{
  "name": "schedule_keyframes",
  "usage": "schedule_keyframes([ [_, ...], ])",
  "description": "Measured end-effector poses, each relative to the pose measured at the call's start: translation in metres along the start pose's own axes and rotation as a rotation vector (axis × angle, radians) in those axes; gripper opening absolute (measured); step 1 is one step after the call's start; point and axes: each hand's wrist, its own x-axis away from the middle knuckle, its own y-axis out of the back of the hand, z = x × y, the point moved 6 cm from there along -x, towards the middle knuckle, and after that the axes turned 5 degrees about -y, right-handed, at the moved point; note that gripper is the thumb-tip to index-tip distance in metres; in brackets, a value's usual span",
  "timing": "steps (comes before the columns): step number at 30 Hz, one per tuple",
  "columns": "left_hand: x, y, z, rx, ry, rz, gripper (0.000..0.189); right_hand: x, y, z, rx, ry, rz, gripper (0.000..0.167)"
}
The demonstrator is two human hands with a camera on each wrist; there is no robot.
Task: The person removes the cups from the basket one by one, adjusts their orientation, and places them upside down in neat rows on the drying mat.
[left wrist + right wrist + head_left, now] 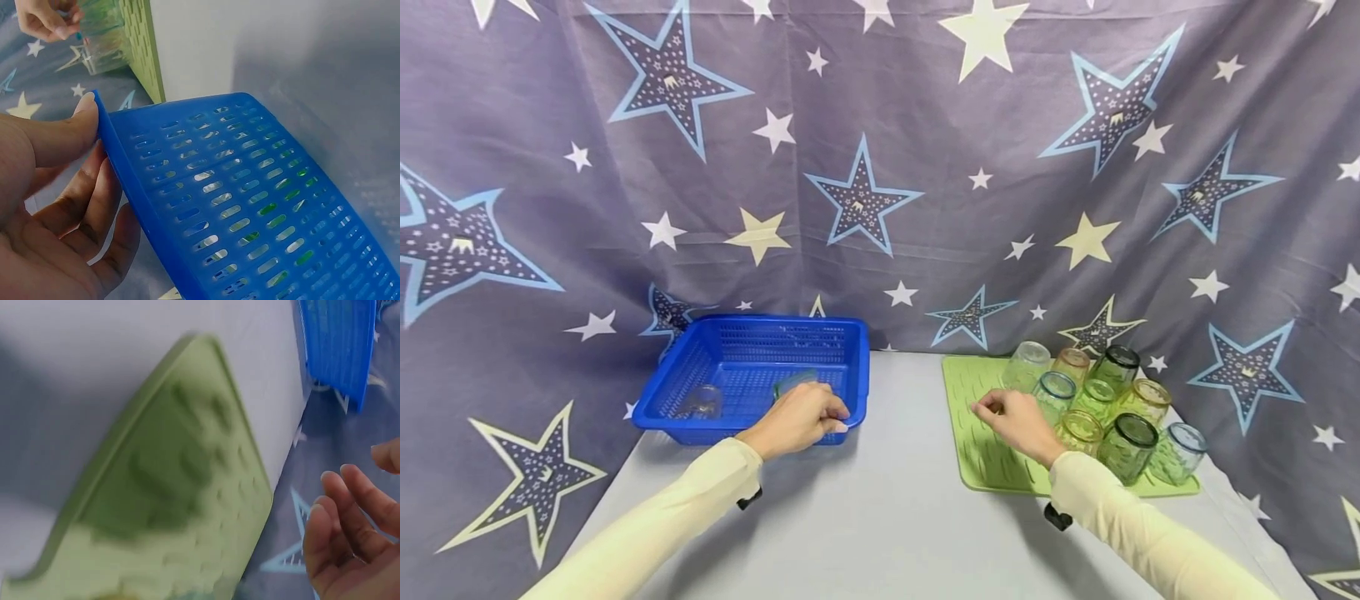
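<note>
My left hand (797, 419) is at the front right corner of a blue plastic basket (859, 367). In the left wrist view its thumb lies on the basket's rim and the curled fingers come up from below, pinching the edge. Inside the basket are a clear glass (703, 402) and a greenish glass (796, 381), the latter partly hidden by that hand. Over the left part of a green drying mat (962, 417), my right hand (1018, 421) hovers with loosely bent fingers holding nothing. Closest to it is a blue-rimmed glass (1055, 398).
Several coloured glasses stand upside down on the mat's right half, among them a dark one (1127, 450) and a pale blue one (1178, 454). White table surface (902, 467) lies between basket and mat. A star-patterned curtain (895, 100) hangs behind.
</note>
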Motion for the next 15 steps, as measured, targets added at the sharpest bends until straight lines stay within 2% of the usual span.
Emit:
schedule_keyframes([
  [10, -0.001, -0.002, 0.002, -0.046, 0.060, 0.008, 0.010, -0.008, -0.063, 0.041, -0.172, -0.054, 0.147, 0.025],
  [15, 0.001, -0.001, 0.006, -0.063, 0.114, 0.001, 0.009, -0.010, -0.092, 0.060, -0.278, -0.045, 0.242, 0.038],
])
